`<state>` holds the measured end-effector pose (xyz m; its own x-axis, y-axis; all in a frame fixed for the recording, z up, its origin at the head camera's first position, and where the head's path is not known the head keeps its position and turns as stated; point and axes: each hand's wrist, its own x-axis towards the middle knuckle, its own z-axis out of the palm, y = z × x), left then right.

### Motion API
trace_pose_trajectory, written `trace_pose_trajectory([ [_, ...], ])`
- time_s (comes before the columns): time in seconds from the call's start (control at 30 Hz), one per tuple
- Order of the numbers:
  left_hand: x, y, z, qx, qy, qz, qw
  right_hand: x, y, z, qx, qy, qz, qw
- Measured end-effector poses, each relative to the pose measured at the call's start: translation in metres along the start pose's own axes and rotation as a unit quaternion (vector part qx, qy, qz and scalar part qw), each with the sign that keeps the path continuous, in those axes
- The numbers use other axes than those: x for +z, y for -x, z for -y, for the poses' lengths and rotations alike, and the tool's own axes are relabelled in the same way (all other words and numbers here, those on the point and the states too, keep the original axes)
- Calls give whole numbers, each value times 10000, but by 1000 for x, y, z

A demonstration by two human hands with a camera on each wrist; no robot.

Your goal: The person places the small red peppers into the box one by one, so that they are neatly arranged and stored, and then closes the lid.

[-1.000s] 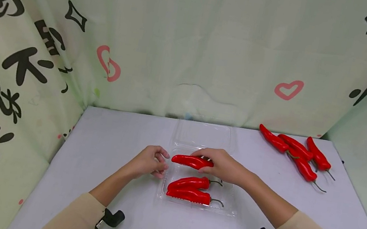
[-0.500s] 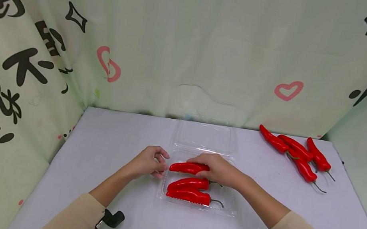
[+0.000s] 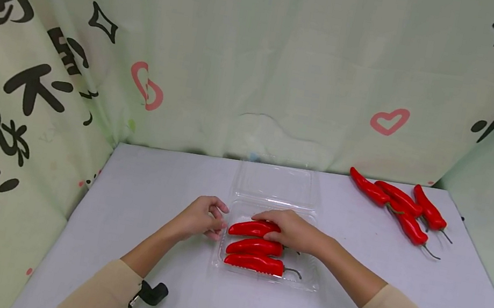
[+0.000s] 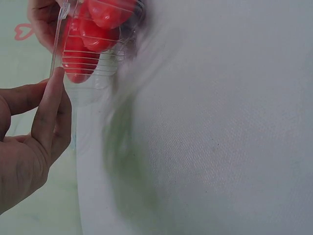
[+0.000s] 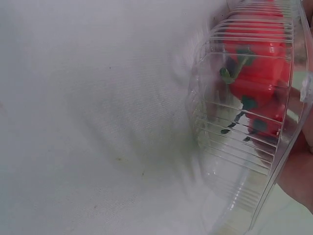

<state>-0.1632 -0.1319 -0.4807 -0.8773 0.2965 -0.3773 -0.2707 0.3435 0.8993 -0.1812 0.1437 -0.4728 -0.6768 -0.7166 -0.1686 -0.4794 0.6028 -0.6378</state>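
A clear plastic box (image 3: 305, 273) with its lid (image 3: 277, 185) folded back lies on the white table, holding red peppers. Two of them, the front pepper (image 3: 254, 263) and the middle pepper (image 3: 255, 247), lie side by side. Behind them my right hand (image 3: 295, 230) grips the stem end of a third pepper (image 3: 246, 227) inside the box. My left hand (image 3: 201, 218) is at the box's left rim, fingers loosely bent; in the left wrist view, fingertips (image 4: 57, 73) touch the rim. Through the box wall (image 5: 234, 147), the right wrist view shows green stems.
Several red peppers (image 3: 407, 224) lie in a loose group at the table's back right. A printed curtain (image 3: 290, 74) hangs behind the table (image 3: 164, 178) and along both sides.
My right hand has moved toward the front with its pepper, which now lies close behind the middle one. The middle pepper has shifted slightly. My left hand has stayed in place.
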Motion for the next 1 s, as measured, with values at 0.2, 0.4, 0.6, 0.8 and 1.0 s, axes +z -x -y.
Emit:
trace_pose_trajectory([
  [0.2,0,0,-1,7,67,43,10000,1,-1,2,139,-54,58,9999],
  [0.4,0,0,-2,-16,77,49,10000,2,0,2,81,-35,172,9998],
  [0.6,0,0,-1,-30,35,24,10000,2,0,1,116,-42,250,9996],
  [0.8,0,0,-1,-33,-3,2,10000,3,2,-1,115,-72,241,9996],
  [1.0,0,0,-1,-42,30,5,10000,3,4,0,221,-27,164,9996],
])
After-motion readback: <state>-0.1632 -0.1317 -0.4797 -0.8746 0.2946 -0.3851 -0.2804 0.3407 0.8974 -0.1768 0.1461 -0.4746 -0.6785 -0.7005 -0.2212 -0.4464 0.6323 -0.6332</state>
